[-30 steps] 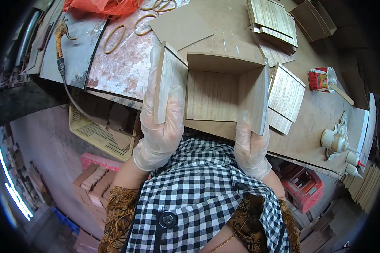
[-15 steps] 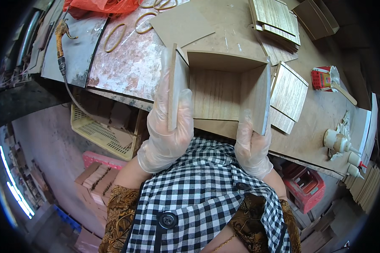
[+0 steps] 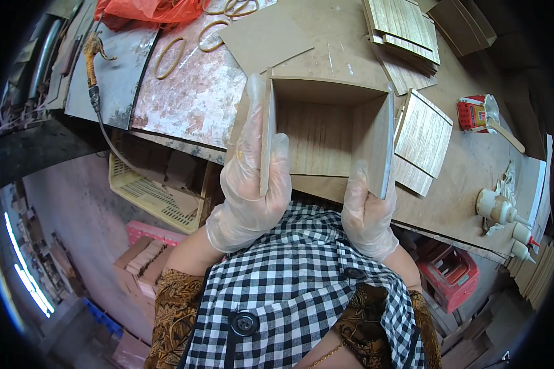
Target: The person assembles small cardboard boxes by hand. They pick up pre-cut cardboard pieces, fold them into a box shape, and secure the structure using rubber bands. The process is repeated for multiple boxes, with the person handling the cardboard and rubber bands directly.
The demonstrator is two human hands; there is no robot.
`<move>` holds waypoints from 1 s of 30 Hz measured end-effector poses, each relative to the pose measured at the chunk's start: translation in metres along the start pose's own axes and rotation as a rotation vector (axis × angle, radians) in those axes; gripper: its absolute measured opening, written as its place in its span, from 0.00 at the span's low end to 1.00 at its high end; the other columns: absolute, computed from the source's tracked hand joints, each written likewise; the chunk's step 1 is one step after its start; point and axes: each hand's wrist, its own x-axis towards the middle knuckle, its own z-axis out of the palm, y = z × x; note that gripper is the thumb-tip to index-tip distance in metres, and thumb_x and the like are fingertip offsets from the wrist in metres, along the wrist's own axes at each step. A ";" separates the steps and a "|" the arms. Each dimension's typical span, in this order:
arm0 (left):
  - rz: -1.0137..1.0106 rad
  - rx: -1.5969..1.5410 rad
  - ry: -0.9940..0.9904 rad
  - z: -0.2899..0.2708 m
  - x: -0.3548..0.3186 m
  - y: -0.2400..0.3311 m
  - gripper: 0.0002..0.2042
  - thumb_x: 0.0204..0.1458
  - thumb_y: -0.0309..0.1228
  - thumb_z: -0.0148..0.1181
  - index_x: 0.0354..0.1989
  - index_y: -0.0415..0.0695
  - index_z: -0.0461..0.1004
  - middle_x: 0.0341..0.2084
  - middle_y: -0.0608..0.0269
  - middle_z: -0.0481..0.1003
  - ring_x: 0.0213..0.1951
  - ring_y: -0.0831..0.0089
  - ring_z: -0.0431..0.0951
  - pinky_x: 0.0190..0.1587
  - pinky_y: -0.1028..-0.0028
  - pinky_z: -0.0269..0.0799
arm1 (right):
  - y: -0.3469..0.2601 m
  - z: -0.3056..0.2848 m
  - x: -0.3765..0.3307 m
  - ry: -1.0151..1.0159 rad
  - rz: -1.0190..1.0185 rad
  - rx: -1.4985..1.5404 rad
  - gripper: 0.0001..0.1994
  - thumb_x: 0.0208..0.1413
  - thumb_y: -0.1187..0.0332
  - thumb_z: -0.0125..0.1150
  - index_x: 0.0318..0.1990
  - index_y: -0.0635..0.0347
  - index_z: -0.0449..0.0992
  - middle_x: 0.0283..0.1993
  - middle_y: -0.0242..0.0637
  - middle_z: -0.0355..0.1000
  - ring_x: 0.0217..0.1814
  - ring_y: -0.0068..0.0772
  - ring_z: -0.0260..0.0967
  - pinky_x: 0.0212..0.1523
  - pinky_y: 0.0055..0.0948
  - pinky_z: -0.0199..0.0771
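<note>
Between my hands stands a wooden box (image 3: 314, 132) whose near side is open, with a bottom, a back board and two side boards. My left hand (image 3: 255, 178), in a clear plastic glove, pinches the left side board (image 3: 267, 141), thumb inside and fingers along the outside. That board meets the left end of the back board (image 3: 326, 91). My right hand (image 3: 368, 212), gloved too, grips the near end of the right side board (image 3: 381, 141) with its thumb on the inner face. Its other fingers are mostly hidden behind the board.
Grooved wooden boards (image 3: 423, 141) lie right of the box, with a stack of boards (image 3: 403, 27) behind. Farther right are a red carton (image 3: 474, 114) with a flat stick and glue bottles (image 3: 495, 206). Rubber bands (image 3: 169, 58) and a thin square board (image 3: 264, 40) lie at the back left.
My left hand has moved right, bringing the left side board in against the end of the back board, where it leaned outward before. My right hand has hardly moved.
</note>
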 end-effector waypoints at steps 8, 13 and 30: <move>-0.081 0.025 -0.086 -0.001 -0.004 0.000 0.27 0.56 0.16 0.54 0.64 0.23 0.56 0.53 0.27 0.70 0.44 0.44 0.81 0.43 0.65 0.78 | 0.000 0.001 0.001 0.038 -0.043 -0.019 0.38 0.50 0.86 0.45 0.72 0.72 0.45 0.73 0.63 0.48 0.73 0.59 0.54 0.68 0.40 0.61; 0.184 0.243 0.060 0.008 -0.002 -0.010 0.18 0.57 0.16 0.54 0.55 0.23 0.65 0.32 0.46 0.73 0.27 0.61 0.76 0.29 0.70 0.71 | -0.003 0.006 0.001 0.078 -0.074 -0.014 0.39 0.48 0.87 0.45 0.72 0.72 0.46 0.74 0.64 0.47 0.72 0.60 0.55 0.68 0.41 0.62; 0.077 -0.462 0.102 -0.027 -0.015 -0.008 0.47 0.54 0.31 0.61 0.74 0.43 0.32 0.72 0.44 0.45 0.70 0.48 0.54 0.70 0.53 0.50 | -0.001 -0.034 -0.009 0.329 -0.277 0.508 0.38 0.63 0.63 0.57 0.73 0.69 0.42 0.78 0.54 0.34 0.81 0.47 0.35 0.77 0.43 0.35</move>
